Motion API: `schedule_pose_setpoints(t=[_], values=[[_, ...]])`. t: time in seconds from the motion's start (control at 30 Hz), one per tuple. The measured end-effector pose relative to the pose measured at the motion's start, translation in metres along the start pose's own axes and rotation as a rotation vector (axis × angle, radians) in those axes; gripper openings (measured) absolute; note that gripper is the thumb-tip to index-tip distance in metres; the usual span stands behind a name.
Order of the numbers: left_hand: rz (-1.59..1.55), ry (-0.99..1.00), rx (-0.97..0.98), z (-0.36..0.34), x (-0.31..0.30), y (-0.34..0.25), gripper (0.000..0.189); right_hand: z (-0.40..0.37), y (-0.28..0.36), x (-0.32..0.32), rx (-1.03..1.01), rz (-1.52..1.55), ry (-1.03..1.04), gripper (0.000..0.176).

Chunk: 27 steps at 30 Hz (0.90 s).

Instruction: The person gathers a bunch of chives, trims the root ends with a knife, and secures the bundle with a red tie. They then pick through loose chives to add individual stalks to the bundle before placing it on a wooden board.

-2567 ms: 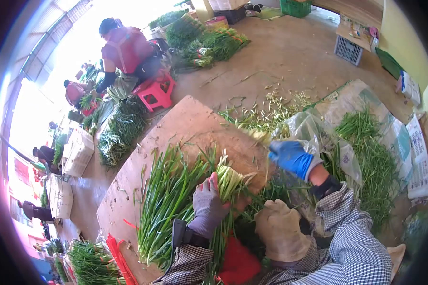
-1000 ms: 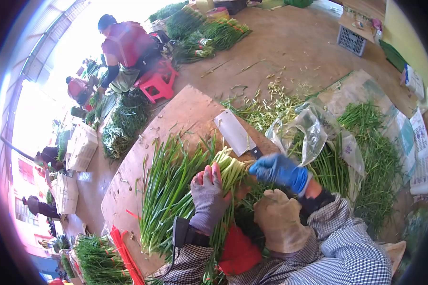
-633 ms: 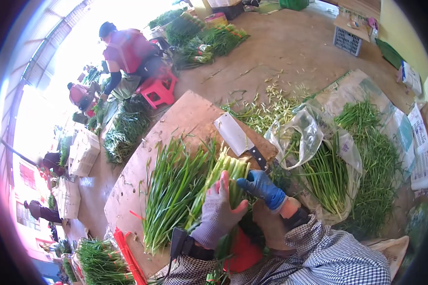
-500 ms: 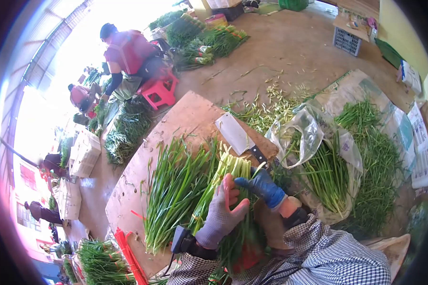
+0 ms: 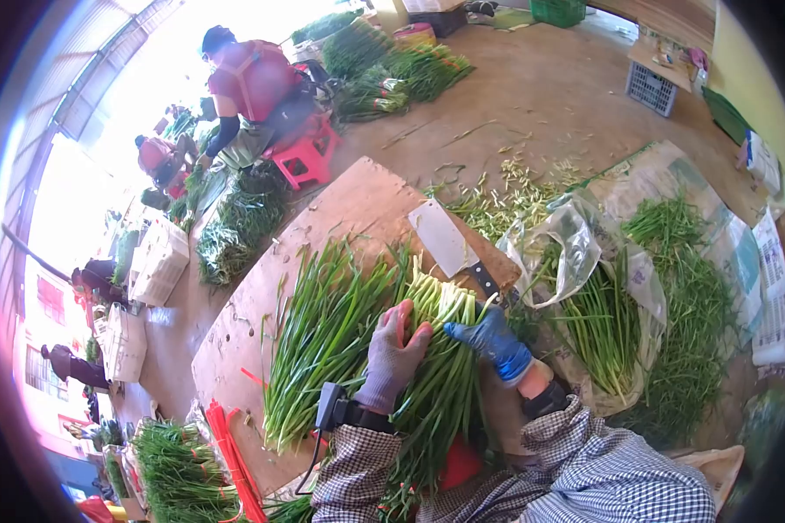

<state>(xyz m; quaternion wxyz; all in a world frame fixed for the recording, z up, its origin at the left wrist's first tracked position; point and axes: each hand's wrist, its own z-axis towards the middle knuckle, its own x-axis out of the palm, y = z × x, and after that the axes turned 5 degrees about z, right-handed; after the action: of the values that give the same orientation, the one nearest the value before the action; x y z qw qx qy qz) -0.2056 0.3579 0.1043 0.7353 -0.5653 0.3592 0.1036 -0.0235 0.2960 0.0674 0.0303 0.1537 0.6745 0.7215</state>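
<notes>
A loose bunch of green chives (image 5: 440,375), pale cut ends facing away from me, lies across the near part of a wooden board (image 5: 349,196). My left hand (image 5: 394,356), in a grey glove, cups its left side with curled fingers. Opposite, my right hand (image 5: 497,343), in a blue glove, grips the right side near the pale ends, its thumb on top and its fingers partly hidden. A wider pile of chives (image 5: 323,340) lies left of the bunch. Beyond my right hand rests a cleaver (image 5: 445,240) with a black handle.
Right of the board is an open plastic bag (image 5: 576,253) of chives, with loose greens (image 5: 685,305) beyond. Red ties (image 5: 233,462) hang at the board's near-left edge. Trimmings (image 5: 515,196) litter the floor. A person (image 5: 257,83) works near a pink stool (image 5: 305,157).
My left hand has moved slightly left and closed from a spread pose against the bunch. My right hand has shifted a little right. The view has moved slightly.
</notes>
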Motion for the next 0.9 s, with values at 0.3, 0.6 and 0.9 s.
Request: schedule_pose_setpoints(t=[0.3,0.6,0.9], values=[[0.389,0.059,-0.037,0.017,0.007,-0.009,0.090,-0.003,0.013,-0.009,0.158,0.185,0.120,0.043],[0.486,0.062,-0.068,0.017,0.013,0.003,0.108,-0.001,0.002,-0.007,0.111,0.028,0.034,0.036],[0.527,0.085,-0.078,0.022,0.007,-0.012,0.108,-0.009,0.016,-0.011,0.163,0.110,0.013,0.034]])
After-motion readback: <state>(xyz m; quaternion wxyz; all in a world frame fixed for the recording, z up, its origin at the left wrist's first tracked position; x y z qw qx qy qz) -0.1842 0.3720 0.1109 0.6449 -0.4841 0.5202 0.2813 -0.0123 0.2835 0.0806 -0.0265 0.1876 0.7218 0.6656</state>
